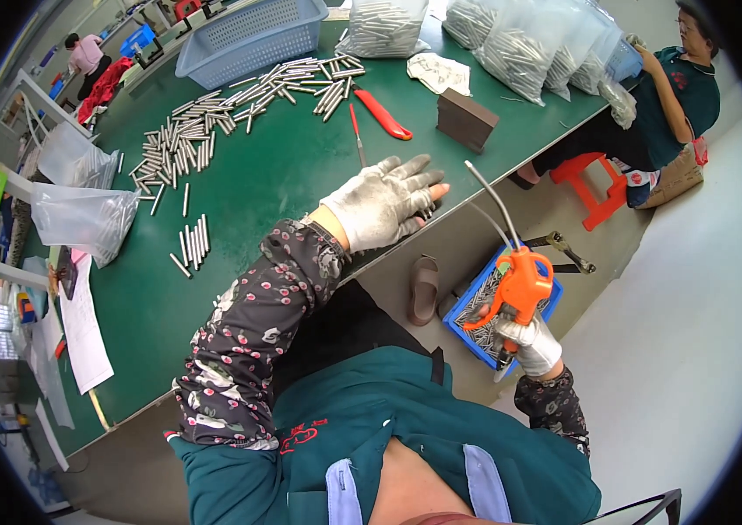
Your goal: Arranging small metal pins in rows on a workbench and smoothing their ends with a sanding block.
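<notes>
My left hand (378,206), in a soiled whitish glove with a bare fingertip showing, is palm down at the near edge of the green table (257,192). Its fingers are stretched out toward the right; what lies beneath the palm is hidden. My right hand (535,343), gloved too, grips an orange air blow gun (524,284) off the table's right side. The gun's bent metal nozzle points up toward the table edge. Beyond my left hand lie a thin red-handled tool (356,127) and a thicker red-handled tool (384,115). Short metal pins (182,144) are heaped farther left.
A blue crate (461,306) of metal pins is below the gun, beside a shoe (423,290). On the table are a dark block (467,121), a white cloth (437,73), a blue basket (253,39) and bagged pins (511,66). A co-worker (686,96) sits at far right by a red stool (590,188).
</notes>
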Available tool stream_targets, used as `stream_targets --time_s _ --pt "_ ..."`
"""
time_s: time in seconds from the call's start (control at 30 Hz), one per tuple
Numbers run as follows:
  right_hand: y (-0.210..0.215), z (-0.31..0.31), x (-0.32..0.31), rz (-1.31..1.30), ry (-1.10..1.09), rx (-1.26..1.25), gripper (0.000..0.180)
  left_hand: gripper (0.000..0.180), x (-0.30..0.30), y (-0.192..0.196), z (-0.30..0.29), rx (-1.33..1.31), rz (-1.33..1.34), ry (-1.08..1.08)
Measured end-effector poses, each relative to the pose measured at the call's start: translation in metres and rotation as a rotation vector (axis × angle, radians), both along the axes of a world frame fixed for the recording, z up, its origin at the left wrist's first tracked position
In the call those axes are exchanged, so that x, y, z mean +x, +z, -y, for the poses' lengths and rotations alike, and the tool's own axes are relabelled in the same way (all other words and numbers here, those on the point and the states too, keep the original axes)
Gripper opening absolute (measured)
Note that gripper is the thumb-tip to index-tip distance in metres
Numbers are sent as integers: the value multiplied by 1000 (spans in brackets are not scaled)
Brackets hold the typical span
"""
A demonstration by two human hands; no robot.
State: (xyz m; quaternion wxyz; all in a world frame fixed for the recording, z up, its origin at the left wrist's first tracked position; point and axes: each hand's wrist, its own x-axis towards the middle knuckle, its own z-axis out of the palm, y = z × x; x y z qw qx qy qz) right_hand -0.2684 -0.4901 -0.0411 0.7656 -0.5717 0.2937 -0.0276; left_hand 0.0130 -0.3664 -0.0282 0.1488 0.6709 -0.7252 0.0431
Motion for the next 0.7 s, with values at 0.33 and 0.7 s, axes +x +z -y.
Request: stream_targets --time_s 0.33,0.7 --pt "-24 7 -16 59 50 3 61 49 2 -12 -25 -125 -183 4" --pt "-24 -13 -29 -128 161 -396 27 45 6 -22 -25 0 -164 19"
